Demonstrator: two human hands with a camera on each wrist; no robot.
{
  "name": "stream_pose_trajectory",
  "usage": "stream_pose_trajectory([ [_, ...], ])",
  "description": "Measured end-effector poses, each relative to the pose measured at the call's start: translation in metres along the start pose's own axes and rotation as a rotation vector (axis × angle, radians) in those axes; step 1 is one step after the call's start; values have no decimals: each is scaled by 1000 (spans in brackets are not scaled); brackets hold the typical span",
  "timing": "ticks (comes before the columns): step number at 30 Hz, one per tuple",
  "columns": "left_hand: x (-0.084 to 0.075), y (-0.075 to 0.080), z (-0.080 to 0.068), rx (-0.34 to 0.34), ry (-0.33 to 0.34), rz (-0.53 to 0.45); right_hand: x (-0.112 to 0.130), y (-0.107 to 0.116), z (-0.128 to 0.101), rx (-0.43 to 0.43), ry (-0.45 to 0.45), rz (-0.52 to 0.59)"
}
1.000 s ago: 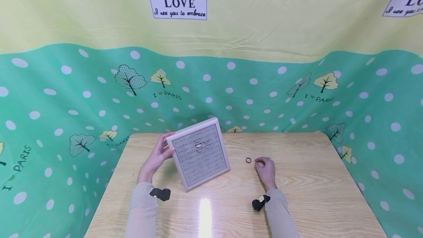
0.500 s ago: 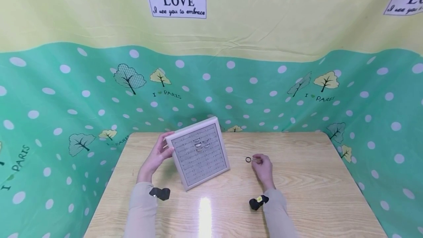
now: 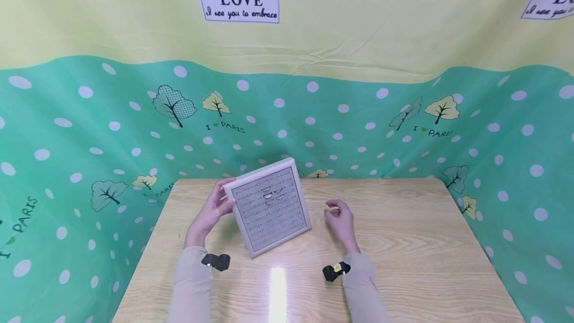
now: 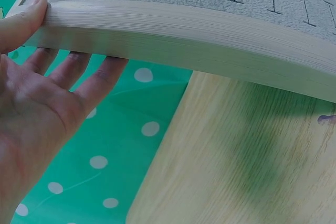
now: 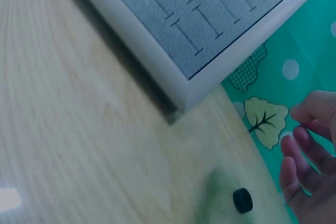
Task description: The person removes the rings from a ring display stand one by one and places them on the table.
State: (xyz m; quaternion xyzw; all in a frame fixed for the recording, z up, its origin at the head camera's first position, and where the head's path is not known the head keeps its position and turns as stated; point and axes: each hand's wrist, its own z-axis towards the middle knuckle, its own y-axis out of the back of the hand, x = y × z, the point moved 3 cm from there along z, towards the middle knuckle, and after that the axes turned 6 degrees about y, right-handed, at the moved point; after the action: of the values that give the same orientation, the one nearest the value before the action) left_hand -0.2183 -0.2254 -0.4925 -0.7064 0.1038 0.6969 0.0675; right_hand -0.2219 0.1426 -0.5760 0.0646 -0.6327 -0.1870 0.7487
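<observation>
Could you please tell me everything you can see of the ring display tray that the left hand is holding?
The ring display tray is square, with a pale off-white frame and a grey, felt-like slotted insert. A few light-coloured rings sit in its upper rows. It stands tilted, its lower corner on the wooden table, its face toward the camera. The left hand grips its left edge, thumb in front, fingers behind. The right hand is apart from it.

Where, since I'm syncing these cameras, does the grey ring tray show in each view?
Head: ring tray centre, propped tilted, left hand gripping its left edge.
Left wrist: ring tray rim spans the top.
Right wrist: ring tray corner fills the top.
Shared landmark: the wooden table.
</observation>
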Motion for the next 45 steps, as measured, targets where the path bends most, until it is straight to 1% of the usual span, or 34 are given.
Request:
stream_pose_trajectory([
  [3, 0, 1, 1, 2, 1, 3, 7, -4, 3, 1, 7, 11],
  [6, 0, 1, 1, 5, 4, 3, 17, -8, 5, 7, 37, 18],
  [12, 0, 1, 1, 15, -5, -2, 39, -16, 7, 50, 85, 5],
  [19, 1, 1, 1, 14, -6, -5, 57, -29, 9, 89, 174, 16],
  [26, 5, 1, 2, 12, -14, -16, 74, -39, 7, 129, 217, 41],
  [31, 6, 1, 2, -2, -14, -23, 88, -46, 8, 148, 287, 57],
  [37, 2, 0, 0, -11, -9, -21, 102, -55, 8, 176, 291, 42],
  [45, -1, 1, -1, -25, -12, -9, 112, -65, 8, 169, 332, 47],
])
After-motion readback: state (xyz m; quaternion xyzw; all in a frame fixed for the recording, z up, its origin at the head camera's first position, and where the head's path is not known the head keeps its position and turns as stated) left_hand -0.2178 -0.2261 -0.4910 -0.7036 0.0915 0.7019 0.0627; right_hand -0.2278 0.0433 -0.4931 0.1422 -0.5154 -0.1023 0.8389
